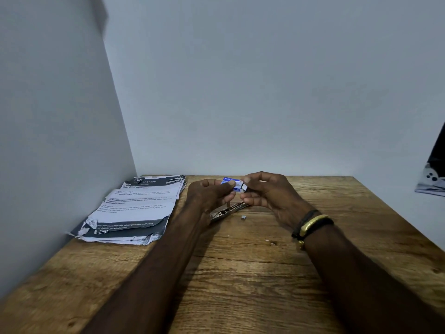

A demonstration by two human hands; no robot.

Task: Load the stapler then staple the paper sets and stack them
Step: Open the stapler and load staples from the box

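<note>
A small blue and white staple box (pixel 231 183) is held above the table between both hands. My left hand (pixel 209 197) grips its left end with thumb and fingers. My right hand (pixel 267 192) pinches the box's right end, where a white inner tray shows. Below the hands a metal stapler (pixel 227 211) lies opened flat on the wooden table (pixel 240 266), partly hidden by my left hand. A pile of printed paper sets (pixel 134 208) with torn dark edges lies at the left against the wall.
A tiny grey bit of staples (pixel 243 217) lies just right of the stapler, and a loose staple (pixel 272 242) sits nearer me. Walls close the table on the left and back. A dark printed object (pixel 433 174) hangs at the far right edge.
</note>
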